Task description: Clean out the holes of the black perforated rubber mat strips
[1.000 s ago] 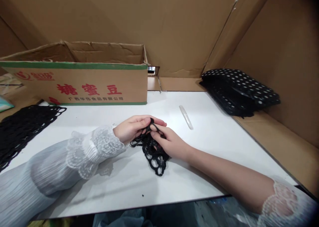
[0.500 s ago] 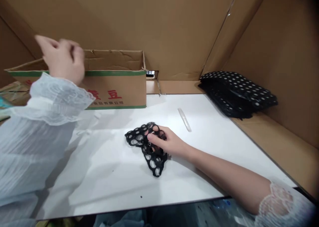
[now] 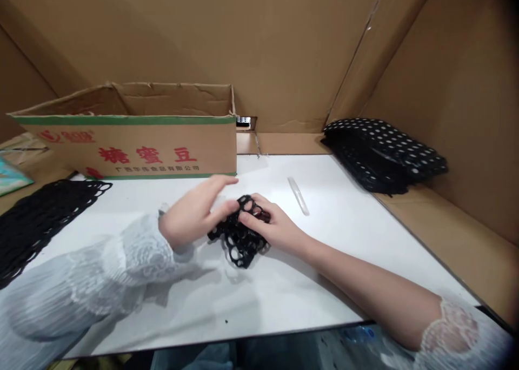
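A crumpled piece of black fabric with round holes point(image 3: 242, 245) rests on the white tabletop point(image 3: 186, 299). My right hand point(image 3: 273, 224) grips its right side between thumb and fingers, with part of the fabric bunched in the palm. From the left, my left hand point(image 3: 198, 210) comes up against the bundle. Its thumb is at the fabric's upper left edge, while the fingers stretch out above, partly hidden behind one another. Further left lies a flat black holed fabric point(image 3: 48, 213), cut off by the picture's edge.
A cardboard box point(image 3: 162, 148) with red lettering, its top open, stands at the back left. Beyond my right hand lies a thin clear plastic strip point(image 3: 298, 196). Polka-dot black bags point(image 3: 389, 148) are piled at the right. Cardboard walls point(image 3: 279, 45) enclose the table.
My left hand has come down from in front of the box to the bundle, uncovering the flat black fabric at left. The piece in my right hand is more bunched up.
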